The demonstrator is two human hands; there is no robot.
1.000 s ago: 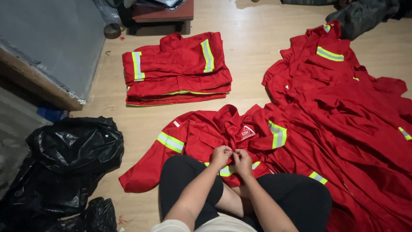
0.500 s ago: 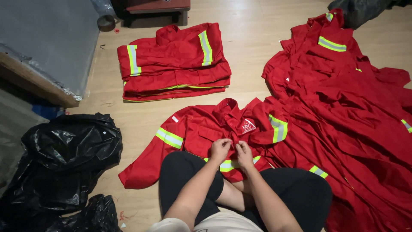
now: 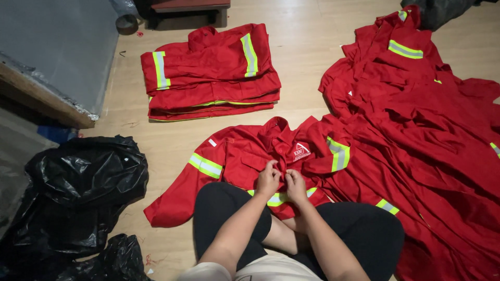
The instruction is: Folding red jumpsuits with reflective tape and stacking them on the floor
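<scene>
A pale wooden plank floor (image 3: 307, 47) carries everything here. Largest on it is a loose heap of red garments (image 3: 432, 135) to the right, a matte woven cloth rumpled into soft ridges, with short yellow-and-silver reflective bands showing here and there. At the left lie crumpled black plastic bags (image 3: 78, 192), glossy and creased; what they hold cannot be told. Above them a grey slab with a rough wooden edge (image 3: 57, 57) slants across the corner. Farther up the floor sits a neat rectangular stack of folded red garments (image 3: 213, 78), their reflective stripes lying on top and at the left end.

Nearest the person, a red work jacket (image 3: 239, 156) lies spread open across the floor and over black-trousered knees, one sleeve stretched out to the left with a reflective band around it. On its chest, just right of the front opening, is a small white triangular badge (image 3: 300, 151).

The left hand (image 3: 268, 179) and right hand (image 3: 296, 186) sit close together at the jacket's front, below the collar, both curled nearly closed with fingertips pinching the cloth edge. A small dark roll of tape (image 3: 127, 24) rests at the top.
</scene>
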